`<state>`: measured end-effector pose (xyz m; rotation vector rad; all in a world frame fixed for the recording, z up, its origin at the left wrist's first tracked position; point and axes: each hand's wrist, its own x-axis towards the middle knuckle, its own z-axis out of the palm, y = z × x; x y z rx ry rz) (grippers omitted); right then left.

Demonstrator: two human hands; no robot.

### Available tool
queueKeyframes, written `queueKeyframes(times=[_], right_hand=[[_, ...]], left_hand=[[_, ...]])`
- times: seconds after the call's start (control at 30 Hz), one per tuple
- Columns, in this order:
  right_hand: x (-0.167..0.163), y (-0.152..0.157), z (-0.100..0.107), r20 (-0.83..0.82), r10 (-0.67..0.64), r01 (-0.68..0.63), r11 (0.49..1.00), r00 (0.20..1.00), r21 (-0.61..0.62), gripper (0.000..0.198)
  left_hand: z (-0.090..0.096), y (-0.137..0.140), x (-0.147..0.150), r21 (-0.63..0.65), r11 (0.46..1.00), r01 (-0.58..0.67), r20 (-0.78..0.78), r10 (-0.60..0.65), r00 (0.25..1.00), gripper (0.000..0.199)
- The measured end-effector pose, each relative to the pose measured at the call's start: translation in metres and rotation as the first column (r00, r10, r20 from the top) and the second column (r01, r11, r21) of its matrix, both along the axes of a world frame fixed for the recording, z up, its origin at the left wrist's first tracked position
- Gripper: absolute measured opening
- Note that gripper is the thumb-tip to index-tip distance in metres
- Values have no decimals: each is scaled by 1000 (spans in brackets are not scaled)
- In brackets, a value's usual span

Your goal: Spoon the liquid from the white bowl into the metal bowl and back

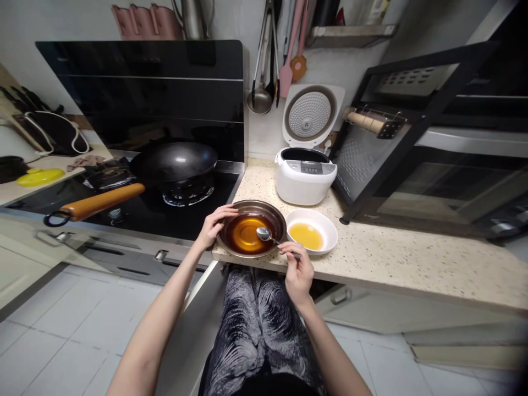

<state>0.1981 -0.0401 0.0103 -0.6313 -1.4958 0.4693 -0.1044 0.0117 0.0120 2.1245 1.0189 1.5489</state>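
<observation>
A wide metal bowl (280,220) stands at the counter's front edge with clear amber-brown liquid in it. My left hand (215,224) grips its left rim, fingers laid over the edge. In my right hand (297,268) is a metal spoon (264,234), pinched by the handle. The spoon's head hangs over the liquid; whether it touches the surface I cannot tell. Close against the metal bowl's right side sits a white oval bowl (331,237) holding a yellow liquid.
Behind the bowls is a white rice cooker (305,184) with its lid raised. A black wok (175,162) rests on the stove at left, its wooden handle (105,202) sticking out forward. A black rack (358,148) with an oven stands right. Utensils (262,99) hang above.
</observation>
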Motion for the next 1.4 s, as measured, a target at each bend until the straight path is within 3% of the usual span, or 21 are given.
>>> queueKeyframes(times=[0.37,1.0,1.4], right_hand=[[-10,6,-10,14,10,-9,994,1000,-107,17],[-17,6,-11,-274,32,-100,966,961,-239,18],[-3,5,-2,-339,-49,-40,967,940,-250,14]], left_hand=[[2,-1,1,-28,1000,-4,-8,4,1000,45],[4,-4,2,-55,998,0,17,1,1000,37],[4,-4,1,-47,999,8,4,-8,1000,35]])
